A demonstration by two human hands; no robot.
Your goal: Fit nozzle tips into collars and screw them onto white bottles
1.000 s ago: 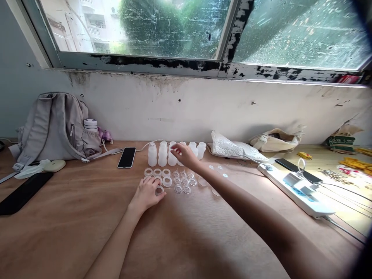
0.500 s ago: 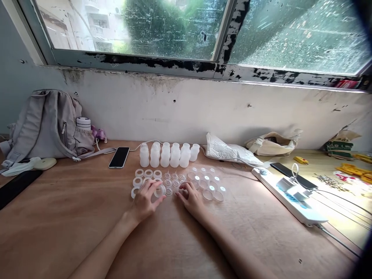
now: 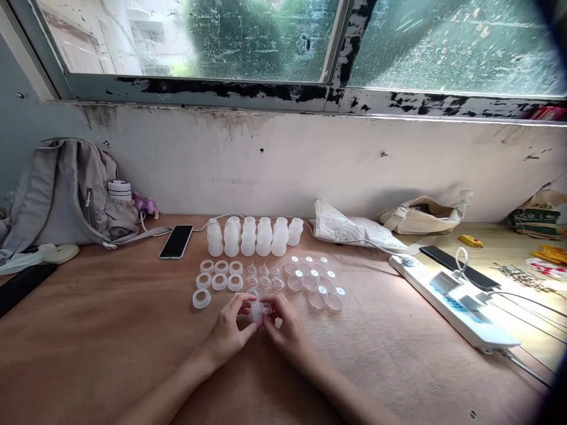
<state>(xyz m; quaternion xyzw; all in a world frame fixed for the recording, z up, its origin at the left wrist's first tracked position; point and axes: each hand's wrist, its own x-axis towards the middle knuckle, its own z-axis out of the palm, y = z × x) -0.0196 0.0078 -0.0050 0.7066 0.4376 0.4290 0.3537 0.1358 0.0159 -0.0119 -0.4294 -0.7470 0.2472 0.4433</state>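
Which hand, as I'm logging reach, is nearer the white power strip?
Right. The right hand is left of the power strip, apart from it; the left hand is farther left.

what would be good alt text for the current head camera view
A person's left hand and right hand hold small translucent parts together at a wooden table. Beyond lie rows of white rings, clear teats and clear caps, with white bottles standing behind, below a window.

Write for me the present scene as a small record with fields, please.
Left hand: fingers on a translucent ring
Right hand: fingers on a small clear part at that ring
Loose rings: seven, lying on the tabletop
Bottles: upright, near the wall
Clear round pieces: right of the rings
Phone: left of the bottles
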